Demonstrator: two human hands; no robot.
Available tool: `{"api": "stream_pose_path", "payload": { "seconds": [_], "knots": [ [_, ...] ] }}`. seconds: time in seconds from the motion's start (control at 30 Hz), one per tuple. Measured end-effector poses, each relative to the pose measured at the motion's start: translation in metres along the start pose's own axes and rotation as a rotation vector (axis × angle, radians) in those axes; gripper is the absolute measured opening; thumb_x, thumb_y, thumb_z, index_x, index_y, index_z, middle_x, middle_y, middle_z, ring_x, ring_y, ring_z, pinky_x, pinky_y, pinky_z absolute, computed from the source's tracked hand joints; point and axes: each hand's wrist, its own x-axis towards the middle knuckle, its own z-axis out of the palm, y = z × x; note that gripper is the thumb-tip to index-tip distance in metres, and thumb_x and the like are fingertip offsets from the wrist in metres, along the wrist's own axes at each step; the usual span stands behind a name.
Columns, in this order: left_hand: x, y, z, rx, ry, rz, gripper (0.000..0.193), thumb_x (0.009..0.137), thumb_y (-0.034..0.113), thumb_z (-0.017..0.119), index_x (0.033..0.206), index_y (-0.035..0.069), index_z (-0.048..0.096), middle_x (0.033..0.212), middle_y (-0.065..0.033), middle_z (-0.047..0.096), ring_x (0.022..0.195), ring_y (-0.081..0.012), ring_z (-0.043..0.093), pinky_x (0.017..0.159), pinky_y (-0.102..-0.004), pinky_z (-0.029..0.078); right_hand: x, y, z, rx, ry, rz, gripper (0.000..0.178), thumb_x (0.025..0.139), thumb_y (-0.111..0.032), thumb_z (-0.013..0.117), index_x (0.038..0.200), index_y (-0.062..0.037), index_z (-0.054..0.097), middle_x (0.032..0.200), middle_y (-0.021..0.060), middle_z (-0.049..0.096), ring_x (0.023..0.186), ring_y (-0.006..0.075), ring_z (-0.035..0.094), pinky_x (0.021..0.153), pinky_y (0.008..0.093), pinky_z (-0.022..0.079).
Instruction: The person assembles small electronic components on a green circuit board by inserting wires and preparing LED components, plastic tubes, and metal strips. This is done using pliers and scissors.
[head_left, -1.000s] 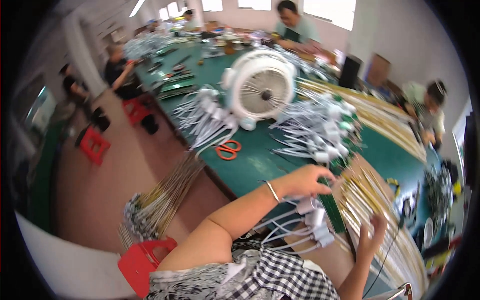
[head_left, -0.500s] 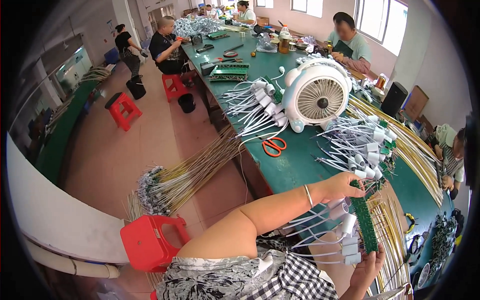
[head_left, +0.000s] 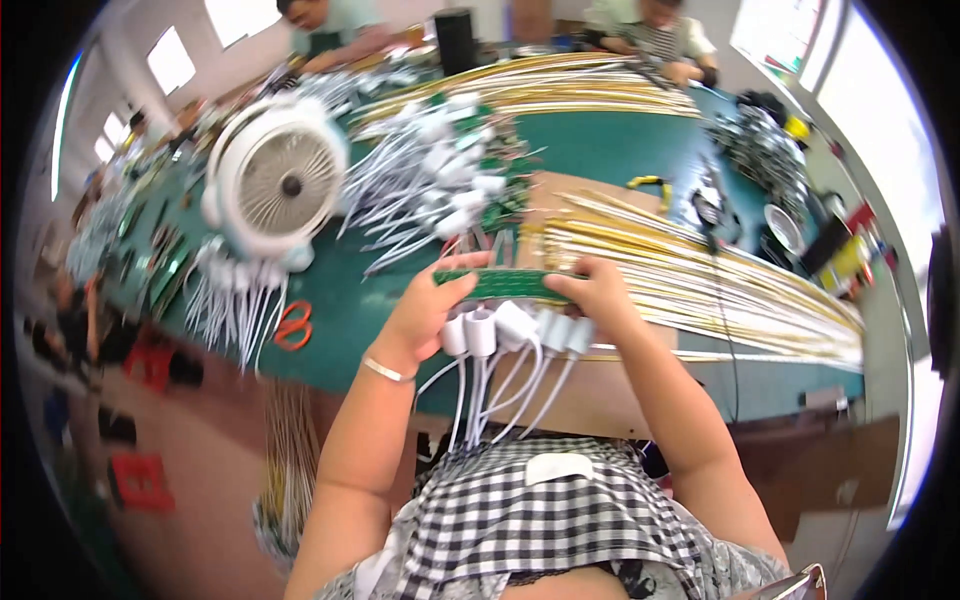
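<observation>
Well, I hold the green board (head_left: pixel 510 286) crosswise before me, its ends pinched by my left hand (head_left: pixel 418 311) and right hand (head_left: pixel 602 294). White cylinders (head_left: pixel 514 324) crowd its near edge; if joined, an uneven pull could strain their cables (head_left: pixel 479 392), or a rightward swing could snag the gold-and-white strips (head_left: pixel 660 270).

On the green table (head_left: pixel 590 142), to your left, you have a white fan (head_left: pixel 280 185), with orange-handled scissors (head_left: pixel 293 326) lying near it on your side. Across from you stands a black box (head_left: pixel 455 42), between a person in a pale green top (head_left: pixel 345 22) and a second person (head_left: pixel 660 38) bent over the far edge. To your right lie a yellow-and-black tool (head_left: pixel 650 187) and a dark cord (head_left: pixel 732 310); down at your left, a red stool (head_left: pixel 140 482) stands on the floor (head_left: pixel 225 450).
</observation>
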Motion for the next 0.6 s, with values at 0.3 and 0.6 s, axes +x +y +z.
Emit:
{"api": "stream_pose_path", "payload": {
  "seconds": [0.3, 0.6],
  "knots": [
    [0.024, 0.015, 0.024, 0.112, 0.02, 0.124, 0.039, 0.088, 0.004, 0.052, 0.125, -0.005, 0.045, 0.114, -0.0172, 0.059, 0.1, -0.0247, 0.061, 0.089, -0.0374, 0.048, 0.016, 0.045, -0.062, -0.696, 0.648, -0.435, 0.049, 0.074, -0.027, 0.072, 0.109, 0.0025, 0.057, 0.108, 0.0243, 0.059, 0.102, 0.0321, 0.057, 0.093, 0.0391, 0.041],
    [-0.001, 0.015, -0.003, -0.089, -0.193, 0.105, 0.044, 0.088, 0.012, 0.056, 0.128, -0.003, 0.046, 0.123, -0.0156, 0.055, 0.109, -0.0239, 0.057, 0.095, -0.0366, 0.045, -0.015, -0.035, 0.026, 0.109, -0.333, -0.205, 0.02, 0.091, -0.019, 0.05, 0.098, -0.0033, 0.06, 0.073, -0.0044, 0.051, 0.062, 0.005, 0.043, 0.055, 0.0214, 0.035]
  ]
}}
